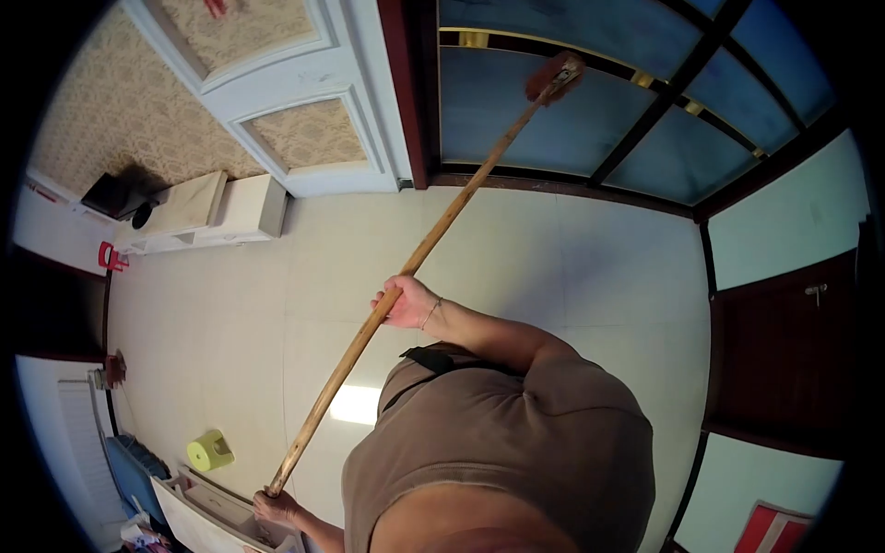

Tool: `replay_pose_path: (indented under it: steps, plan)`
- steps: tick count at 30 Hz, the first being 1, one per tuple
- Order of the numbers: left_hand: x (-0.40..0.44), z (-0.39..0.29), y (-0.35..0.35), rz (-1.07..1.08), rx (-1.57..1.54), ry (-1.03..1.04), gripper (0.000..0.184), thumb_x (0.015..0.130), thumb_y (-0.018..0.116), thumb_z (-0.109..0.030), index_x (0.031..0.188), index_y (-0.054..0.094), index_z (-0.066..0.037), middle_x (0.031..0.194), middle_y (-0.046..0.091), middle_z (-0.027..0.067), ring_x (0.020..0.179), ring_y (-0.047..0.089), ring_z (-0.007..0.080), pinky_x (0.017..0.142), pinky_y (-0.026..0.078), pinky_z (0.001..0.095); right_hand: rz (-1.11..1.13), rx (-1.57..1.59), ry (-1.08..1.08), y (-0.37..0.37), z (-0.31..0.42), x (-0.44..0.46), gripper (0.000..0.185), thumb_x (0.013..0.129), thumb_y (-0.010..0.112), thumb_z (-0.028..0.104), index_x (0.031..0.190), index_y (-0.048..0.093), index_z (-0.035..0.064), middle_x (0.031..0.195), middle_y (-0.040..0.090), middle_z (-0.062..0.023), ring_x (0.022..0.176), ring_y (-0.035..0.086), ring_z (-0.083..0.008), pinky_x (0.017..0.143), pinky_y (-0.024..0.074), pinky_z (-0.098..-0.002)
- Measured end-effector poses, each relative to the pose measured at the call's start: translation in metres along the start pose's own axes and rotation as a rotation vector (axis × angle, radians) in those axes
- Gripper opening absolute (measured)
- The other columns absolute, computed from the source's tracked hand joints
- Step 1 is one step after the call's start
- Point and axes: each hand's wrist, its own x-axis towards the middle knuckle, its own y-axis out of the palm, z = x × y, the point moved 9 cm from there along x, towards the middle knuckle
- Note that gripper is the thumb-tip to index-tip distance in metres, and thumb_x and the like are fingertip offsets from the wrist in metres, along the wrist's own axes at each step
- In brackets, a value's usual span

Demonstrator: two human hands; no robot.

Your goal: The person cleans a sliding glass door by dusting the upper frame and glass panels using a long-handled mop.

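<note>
A long-handled mop point(369, 324) slants across the view, its wooden pole running from lower left to upper right. Its reddish-brown head point(553, 81) is up in front of a dark-framed glass door point(525, 120); whether it touches the pane I cannot tell. My right hand point(406, 301) is closed round the middle of the pole, a thin bracelet at its wrist. At the lower left, my left hand point(275, 507) grips the pole's near end.
A white low cabinet point(263, 210) stands along the left wall below a white panelled door point(304, 120). A yellow-green stool point(211, 450) is on the tiled floor point(498, 263). An open white drawer unit point(221, 511) lies near my left hand. A brown door point(784, 355) is at right.
</note>
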Motion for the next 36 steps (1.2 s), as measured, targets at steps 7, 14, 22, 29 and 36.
replay_pose_path:
  steps: [7,14,22,29,36]
  plan:
    - [0.02,-0.12,0.018,0.015,-0.083,0.129,0.022,0.07,0.064,-0.017,0.063,0.046,-0.007,0.066,0.051,0.0109,0.069,0.048,0.0322,0.067,0.036,0.0421,-0.127,0.125,-0.208,-0.057,0.116,-0.013,0.009,0.073,0.056,0.011,0.074,0.047,0.0096,0.074,0.048,-0.0063,0.074,0.049,-0.0221,0.077,0.0449,-0.0377]
    - [0.04,-0.225,0.006,0.067,-0.172,0.174,0.022,0.072,0.064,-0.018,0.064,0.047,-0.007,0.069,0.053,0.0109,0.073,0.049,0.0323,0.074,0.037,0.0427,-0.187,0.279,-0.348,-0.108,0.203,-0.021,0.007,0.073,0.054,0.008,0.07,0.048,0.0084,0.069,0.047,-0.0052,0.068,0.047,-0.0199,0.071,0.0442,-0.0345]
    - [0.036,-0.315,-0.034,0.039,-0.155,0.272,0.025,0.075,0.063,-0.023,0.062,0.046,-0.009,0.067,0.052,0.0082,0.075,0.05,0.0288,0.078,0.036,0.0403,-0.306,0.305,-0.358,-0.17,0.265,-0.018,0.01,0.073,0.056,0.01,0.07,0.046,0.0098,0.07,0.045,-0.0038,0.067,0.045,-0.0209,0.068,0.0425,-0.0376]
    - [0.018,-0.343,-0.039,0.105,-0.126,0.257,0.025,0.074,0.065,-0.023,0.063,0.047,-0.009,0.067,0.052,0.0073,0.075,0.05,0.0276,0.082,0.035,0.0409,-0.448,0.313,-0.233,-0.225,0.278,0.012,0.011,0.073,0.054,0.014,0.068,0.046,0.0115,0.065,0.043,-0.0026,0.061,0.044,-0.0205,0.068,0.0408,-0.0409]
    - [0.018,-0.394,-0.076,0.11,-0.085,0.262,0.024,0.075,0.065,-0.024,0.063,0.049,-0.01,0.068,0.053,0.0056,0.079,0.052,0.025,0.086,0.035,0.0409,-0.638,0.233,-0.267,-0.263,0.308,0.032,0.014,0.073,0.055,0.016,0.067,0.043,0.0116,0.063,0.044,-0.0025,0.057,0.045,-0.02,0.062,0.041,-0.04]
